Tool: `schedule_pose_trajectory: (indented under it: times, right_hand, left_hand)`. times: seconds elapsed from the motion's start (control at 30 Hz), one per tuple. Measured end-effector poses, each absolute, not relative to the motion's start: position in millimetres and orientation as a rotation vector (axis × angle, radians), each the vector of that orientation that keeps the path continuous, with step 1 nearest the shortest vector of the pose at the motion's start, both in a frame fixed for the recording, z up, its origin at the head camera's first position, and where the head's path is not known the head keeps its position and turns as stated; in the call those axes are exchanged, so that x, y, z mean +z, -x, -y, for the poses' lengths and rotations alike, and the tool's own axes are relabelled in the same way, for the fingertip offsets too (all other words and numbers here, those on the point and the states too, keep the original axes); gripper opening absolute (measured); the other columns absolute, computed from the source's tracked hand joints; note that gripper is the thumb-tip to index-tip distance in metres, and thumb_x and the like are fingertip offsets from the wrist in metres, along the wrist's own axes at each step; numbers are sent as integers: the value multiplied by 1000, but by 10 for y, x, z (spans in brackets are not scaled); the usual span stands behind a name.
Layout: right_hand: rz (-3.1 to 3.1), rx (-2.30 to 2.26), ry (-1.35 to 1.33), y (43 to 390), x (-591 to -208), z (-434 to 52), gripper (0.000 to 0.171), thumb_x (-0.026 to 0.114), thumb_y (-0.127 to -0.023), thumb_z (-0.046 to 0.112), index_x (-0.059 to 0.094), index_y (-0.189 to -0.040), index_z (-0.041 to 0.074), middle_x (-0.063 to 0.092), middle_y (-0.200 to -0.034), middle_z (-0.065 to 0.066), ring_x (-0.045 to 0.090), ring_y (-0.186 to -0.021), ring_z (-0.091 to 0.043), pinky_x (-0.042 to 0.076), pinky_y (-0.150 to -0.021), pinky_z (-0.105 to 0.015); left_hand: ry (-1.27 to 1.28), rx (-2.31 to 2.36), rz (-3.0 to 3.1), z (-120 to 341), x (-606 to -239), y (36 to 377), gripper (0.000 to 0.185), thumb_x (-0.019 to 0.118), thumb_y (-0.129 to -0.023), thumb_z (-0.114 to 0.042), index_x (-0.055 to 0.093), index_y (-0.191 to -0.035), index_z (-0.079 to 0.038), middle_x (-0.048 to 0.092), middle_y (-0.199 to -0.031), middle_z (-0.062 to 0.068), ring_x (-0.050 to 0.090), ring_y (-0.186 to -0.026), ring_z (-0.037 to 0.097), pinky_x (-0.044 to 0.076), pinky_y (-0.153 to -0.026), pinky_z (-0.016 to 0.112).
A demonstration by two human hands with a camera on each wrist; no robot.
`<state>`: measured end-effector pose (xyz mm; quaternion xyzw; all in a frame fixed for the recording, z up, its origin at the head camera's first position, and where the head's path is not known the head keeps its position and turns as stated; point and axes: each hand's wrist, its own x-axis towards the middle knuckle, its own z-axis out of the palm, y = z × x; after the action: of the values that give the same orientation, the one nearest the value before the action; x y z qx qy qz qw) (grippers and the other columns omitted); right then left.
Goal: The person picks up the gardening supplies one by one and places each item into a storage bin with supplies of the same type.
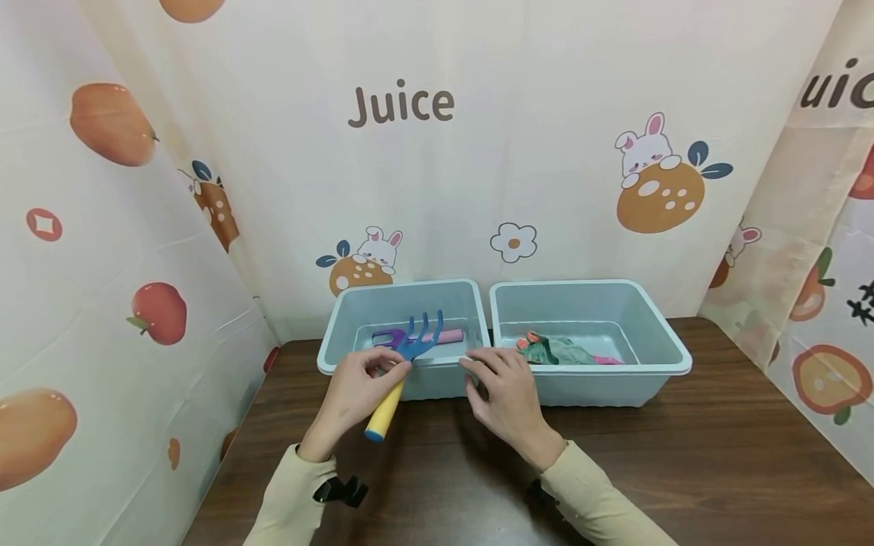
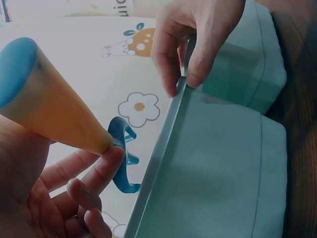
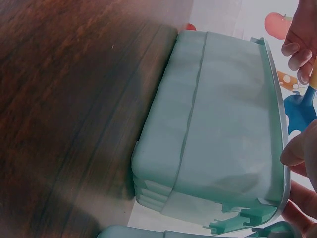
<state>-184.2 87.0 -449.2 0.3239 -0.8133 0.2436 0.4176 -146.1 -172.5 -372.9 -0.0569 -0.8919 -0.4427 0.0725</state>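
My left hand pinches a toy hand rake where its yellow handle meets the blue head. The rake's tines point up and away over the front rim of the left light-blue bin; the handle slants down toward me. With thumb and fingertips on either side, my right hand grips that same bin's rim near its front right corner, as the left wrist view also shows. Inside this bin lie a purple fork-like tool and a pink handle.
A second light-blue bin stands just to the right, holding a crumpled green item with orange and pink bits. Both bins sit at the back of a dark wooden table, against a printed curtain.
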Motion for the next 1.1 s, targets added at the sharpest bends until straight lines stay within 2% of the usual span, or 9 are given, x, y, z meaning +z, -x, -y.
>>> schedule_pose_trajectory:
  times: [0.73,1.1]
  right_hand:
    - [2057,597,-813,1829,-4471,-877,24,82,-86,11,82,-110,14,77,-115,-5,67,-107,-29,54,-93,-51]
    - [2050,601,-817,1850,-4488,-881,23,82,-86,11,82,-109,14,77,-114,-4,67,-106,-28,54,-93,-51]
  left_hand:
    - [114,-1205,2654,1702,-3736,1668,20,79,-95,-36,84,-99,-17,75,-81,-1,62,-78,17,48,-73,32]
    - [76,-1182,2650,1688,-3758,1780,25,77,-95,-39,84,-102,-16,78,-89,1,64,-82,18,47,-74,32]
